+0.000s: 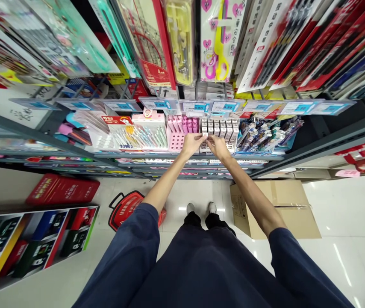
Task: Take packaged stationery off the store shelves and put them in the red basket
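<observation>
My left hand point(191, 144) and my right hand point(219, 146) meet at the front of a shelf display. Their fingertips pinch a small slim box point(204, 134) with a white end, mostly covered by the fingers. Behind it, rows of similar slim boxes point(223, 127) stand in a white display tray. To the left of them, pink pens point(182, 124) stand in a pink holder with round holes point(176, 141). My wrists hide part of the tray's front.
Hanging packs of scissors point(216, 47) and pens jut out above the price tags point(195, 107). Bagged pens point(264, 134) fill the right of the shelf. On the floor are a red shopping basket point(126, 209) and a cardboard box point(278, 209); a carton display point(35, 244) stands left.
</observation>
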Motion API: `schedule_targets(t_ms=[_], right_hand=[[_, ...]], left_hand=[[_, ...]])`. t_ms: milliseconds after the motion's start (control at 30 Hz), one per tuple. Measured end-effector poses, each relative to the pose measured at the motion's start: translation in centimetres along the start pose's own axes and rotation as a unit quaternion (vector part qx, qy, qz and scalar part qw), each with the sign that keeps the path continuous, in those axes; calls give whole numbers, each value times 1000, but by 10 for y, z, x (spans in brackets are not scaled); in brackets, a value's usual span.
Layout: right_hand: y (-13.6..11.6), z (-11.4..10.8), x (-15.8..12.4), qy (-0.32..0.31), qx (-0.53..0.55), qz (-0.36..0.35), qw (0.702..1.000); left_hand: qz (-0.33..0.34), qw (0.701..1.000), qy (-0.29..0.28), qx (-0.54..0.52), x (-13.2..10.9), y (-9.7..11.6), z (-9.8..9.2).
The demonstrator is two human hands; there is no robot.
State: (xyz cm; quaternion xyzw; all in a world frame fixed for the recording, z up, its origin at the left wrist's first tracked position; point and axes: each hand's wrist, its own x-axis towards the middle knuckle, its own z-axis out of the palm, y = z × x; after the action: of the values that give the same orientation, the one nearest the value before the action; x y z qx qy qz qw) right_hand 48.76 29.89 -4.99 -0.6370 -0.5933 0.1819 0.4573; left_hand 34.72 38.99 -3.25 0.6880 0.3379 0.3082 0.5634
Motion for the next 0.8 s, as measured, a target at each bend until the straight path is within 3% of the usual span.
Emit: schedule_targets(t_ms=[333,533,800], right_hand=[[-1,0,6,1,-9,-8,1000],[8,10,7,8,-35,12,999],[17,14,-3,26,-47,-19,998]], left_hand=[[41,997,50,37,-5,7,-6],[36,994,58,84,2,-1,-1],[-14,999,45,-6,-6,-3,0]])
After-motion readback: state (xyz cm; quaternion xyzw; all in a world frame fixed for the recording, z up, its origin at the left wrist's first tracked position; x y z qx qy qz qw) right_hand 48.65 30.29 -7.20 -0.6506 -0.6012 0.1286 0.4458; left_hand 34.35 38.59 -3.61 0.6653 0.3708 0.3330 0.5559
